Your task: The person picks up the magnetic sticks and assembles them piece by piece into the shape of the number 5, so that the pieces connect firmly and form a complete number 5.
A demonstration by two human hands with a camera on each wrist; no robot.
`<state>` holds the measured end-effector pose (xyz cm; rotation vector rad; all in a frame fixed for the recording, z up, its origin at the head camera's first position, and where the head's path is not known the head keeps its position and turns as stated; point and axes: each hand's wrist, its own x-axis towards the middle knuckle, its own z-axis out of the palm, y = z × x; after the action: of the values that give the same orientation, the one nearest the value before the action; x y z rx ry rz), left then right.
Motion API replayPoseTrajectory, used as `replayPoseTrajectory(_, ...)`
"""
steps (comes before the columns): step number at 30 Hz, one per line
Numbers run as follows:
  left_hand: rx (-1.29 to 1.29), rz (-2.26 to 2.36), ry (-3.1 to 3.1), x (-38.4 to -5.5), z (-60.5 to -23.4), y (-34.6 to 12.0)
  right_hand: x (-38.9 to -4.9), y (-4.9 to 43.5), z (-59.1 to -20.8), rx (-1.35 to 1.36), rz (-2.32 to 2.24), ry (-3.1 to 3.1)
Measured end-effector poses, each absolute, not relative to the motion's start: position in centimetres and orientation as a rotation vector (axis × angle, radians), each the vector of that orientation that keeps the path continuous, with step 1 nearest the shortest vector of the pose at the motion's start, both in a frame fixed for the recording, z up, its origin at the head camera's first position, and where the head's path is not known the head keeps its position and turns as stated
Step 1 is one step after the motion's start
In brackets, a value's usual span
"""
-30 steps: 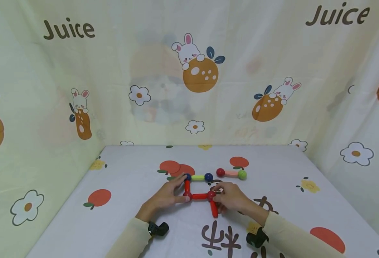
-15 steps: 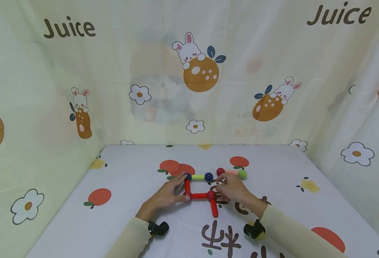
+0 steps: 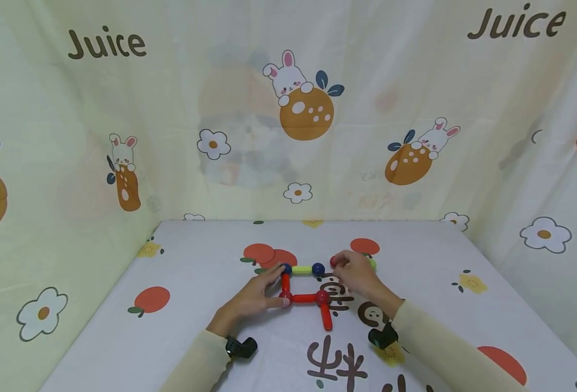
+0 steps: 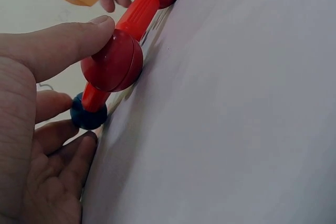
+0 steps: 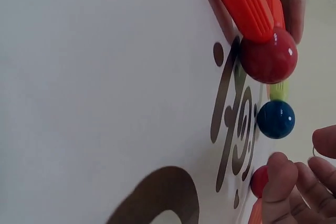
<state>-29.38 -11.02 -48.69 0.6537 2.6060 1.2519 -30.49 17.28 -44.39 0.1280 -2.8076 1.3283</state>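
A toy frame of rods and balls lies on the table: red rods (image 3: 305,298) join red balls (image 3: 322,297), and a yellow-green rod (image 3: 301,270) links two blue balls (image 3: 318,269). My left hand (image 3: 254,294) holds its left side, thumb on the near red ball (image 4: 113,61) and fingers at the far blue ball (image 4: 88,113). My right hand (image 3: 359,275) is over a separate rod-and-ball piece, fingertips right at its red ball (image 5: 259,182). That hand hides most of the pink rod; a bit of the green ball (image 3: 373,264) shows.
A white cloth printed with fruit and brown characters covers the table (image 3: 195,348). Pale curtains (image 3: 249,109) with rabbits and flowers stand behind and at both sides. A loose-ended red rod (image 3: 326,317) sticks out from the frame towards the front.
My right hand has left the frame's right red ball and the red rod at the front, moving away to the separate piece at the back. My left hand stays in place.
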Motion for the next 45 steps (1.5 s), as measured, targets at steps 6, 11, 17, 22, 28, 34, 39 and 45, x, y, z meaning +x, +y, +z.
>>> replayPoseTrajectory(6,0.646,1.256,2.603,-29.4,-48.8,-11.0,-31.4,17.3,-44.6,0.142,1.246,-2.806)
replayPoseTrajectory(11,0.642,1.246,2.605,-29.4,-48.8,-11.0,-32.2,17.2,-45.0,0.122,1.160,-2.846)
replayPoseTrajectory(17,0.644,1.240,2.603,-29.4,-48.8,-11.2,-32.8,17.0,-45.1,0.119,1.067,-2.887)
replayPoseTrajectory(22,0.639,1.273,2.586,-29.4,-48.8,-11.1,-33.3,16.9,-44.9,0.133,0.968,-2.933)
replayPoseTrajectory(28,0.642,1.292,2.586,-29.3,-48.8,-11.1,-33.9,16.8,-45.0,0.135,0.844,-2.997)
replayPoseTrajectory(34,0.631,1.281,2.597,-29.3,-48.9,-11.1,-34.2,16.8,-45.0,0.122,0.751,-3.057)
replayPoseTrajectory(39,0.628,1.276,2.602,-29.3,-48.9,-11.1,-34.5,17.0,-45.5,0.130,0.662,-3.098)
replayPoseTrajectory(45,0.653,1.249,2.616,-29.4,-49.0,-11.1,-34.5,17.3,-45.6,0.159,0.619,-3.102)
